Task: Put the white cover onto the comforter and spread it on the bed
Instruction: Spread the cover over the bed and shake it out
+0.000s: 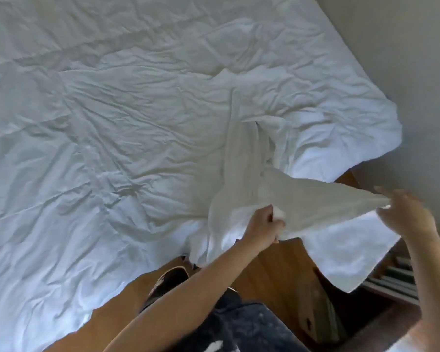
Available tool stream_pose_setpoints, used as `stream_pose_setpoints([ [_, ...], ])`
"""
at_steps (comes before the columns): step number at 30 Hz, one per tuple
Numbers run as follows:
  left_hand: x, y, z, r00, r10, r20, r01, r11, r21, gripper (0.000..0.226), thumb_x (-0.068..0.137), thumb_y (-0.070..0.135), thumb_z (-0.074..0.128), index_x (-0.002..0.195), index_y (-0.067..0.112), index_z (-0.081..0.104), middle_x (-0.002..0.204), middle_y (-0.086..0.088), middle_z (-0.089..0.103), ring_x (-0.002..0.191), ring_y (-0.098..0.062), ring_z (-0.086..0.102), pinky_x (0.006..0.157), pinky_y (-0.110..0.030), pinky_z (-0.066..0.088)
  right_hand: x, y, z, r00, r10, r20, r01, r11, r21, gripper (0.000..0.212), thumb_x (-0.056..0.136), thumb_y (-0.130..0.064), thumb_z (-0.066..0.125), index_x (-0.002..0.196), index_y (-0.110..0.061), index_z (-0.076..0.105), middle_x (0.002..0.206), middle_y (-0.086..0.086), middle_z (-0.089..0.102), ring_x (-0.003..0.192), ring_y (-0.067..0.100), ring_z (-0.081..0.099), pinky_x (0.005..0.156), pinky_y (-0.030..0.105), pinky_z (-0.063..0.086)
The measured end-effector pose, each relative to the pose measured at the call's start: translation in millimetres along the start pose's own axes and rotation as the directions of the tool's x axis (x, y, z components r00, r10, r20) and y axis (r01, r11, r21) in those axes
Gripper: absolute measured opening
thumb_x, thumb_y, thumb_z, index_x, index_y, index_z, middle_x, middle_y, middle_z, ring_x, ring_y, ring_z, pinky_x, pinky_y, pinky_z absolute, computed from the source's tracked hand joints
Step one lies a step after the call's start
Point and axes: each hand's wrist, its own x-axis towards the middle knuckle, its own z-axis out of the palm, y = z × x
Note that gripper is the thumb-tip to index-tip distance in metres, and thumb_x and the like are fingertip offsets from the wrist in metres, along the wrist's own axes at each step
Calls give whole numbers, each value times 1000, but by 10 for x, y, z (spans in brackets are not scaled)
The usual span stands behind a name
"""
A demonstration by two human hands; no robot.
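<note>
The white cover [117, 138] lies wrinkled across the bed, filling most of the view. Whether the comforter is inside it I cannot tell. At the near right corner a fold of the cover [290, 196] is lifted off the bed and pulled taut between my hands. My left hand [263, 224] grips a bunch of the fabric at the bed's near edge. My right hand [404, 214], blurred, pinches the far end of the lifted fold out past the bed's corner. A loose flap [341, 252] hangs below the fold.
A wooden floor [272, 270] runs along the near side of the bed, where my shoe [168, 280] and dark patterned trousers [239, 321] show. A grey wall [401, 59] stands close to the bed's right side. A slatted object [394, 278] sits low at the right.
</note>
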Motion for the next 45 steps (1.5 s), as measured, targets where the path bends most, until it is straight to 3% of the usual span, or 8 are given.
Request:
stream_pose_setpoints([
  [5, -540, -861, -364, 928, -225, 298, 76, 895, 440, 31, 96, 25, 54, 126, 20, 56, 126, -2, 61, 112, -14, 56, 91, -25, 41, -527, -714, 1175, 968, -247, 38, 221, 918, 330, 53, 89, 0, 54, 139, -15, 49, 145, 10, 46, 136, 28, 38, 111, 44, 33],
  [12, -1075, -2168, -1976, 799, -527, -289, 555, 832, 17, 20, 97, 3, 50, 115, 1, 58, 77, -5, 57, 60, -12, 54, 50, -22, 43, -1635, -1553, 2616, 872, -310, 380, 78, 853, 516, 37, 96, -14, 52, 133, -20, 54, 141, 3, 50, 113, 21, 56, 87, 24, 45],
  [17, -1155, -2527, -3120, 632, -582, -512, 596, 787, -158, 17, 98, 4, 45, 84, 7, 52, 75, -10, 55, 63, -21, 52, 50, -24, 43, -2384, -2007, 3408, 799, -288, 528, -22, 864, 504, 34, 96, -13, 51, 129, -21, 58, 132, -3, 59, 121, 13, 55, 93, 17, 42],
  [25, -170, -2827, -4320, 702, -378, -603, 419, 904, -80, 24, 88, 4, 52, 112, -1, 56, 75, -7, 59, 58, -16, 54, 56, -27, 42, -2798, -3190, 4436, 843, -100, 528, -294, 737, 609, 22, 98, -13, 51, 114, -21, 63, 106, -8, 66, 102, 8, 63, 75, 8, 46],
  [29, 278, -2879, -4509, 758, -367, -539, 245, 927, -285, 7, 92, 10, 60, 89, 6, 55, 70, -6, 59, 57, -13, 58, 57, -27, 49, -2514, -4005, 4587, 824, -2, 566, -511, 430, 744, 16, 97, -11, 51, 106, -19, 61, 97, -4, 69, 96, 13, 66, 86, 31, 54],
  [32, 416, -2767, -4546, 807, -373, -457, 159, 884, -440, 10, 92, 14, 65, 102, 14, 63, 95, -2, 69, 84, -15, 67, 76, -31, 57, -2246, -4495, 4572, 699, 82, 710, -709, -48, 704, 9, 97, -15, 56, 102, -11, 62, 99, 6, 69, 93, 20, 67, 82, 31, 54],
  [36, 396, -2552, -4592, 783, -323, -532, 112, 914, -389, 6, 93, 17, 62, 90, 19, 66, 86, 1, 68, 76, -13, 65, 61, -26, 57, -2014, -4805, 4504, 483, 71, 873, -637, -655, 406, 12, 91, -17, 67, 95, -7, 63, 93, 11, 64, 86, 23, 65, 76, 31, 56],
  [45, 345, -1711, -4569, 925, -172, -339, 65, 950, -305, 15, 98, 20, 55, 87, 13, 61, 78, -3, 65, 66, -16, 65, 58, -25, 54, -1762, -4589, 3633, 511, 247, 823, -295, -849, 438, 11, 86, -16, 72, 90, -9, 65, 81, 4, 71, 75, 16, 69, 57, 23, 58],
])
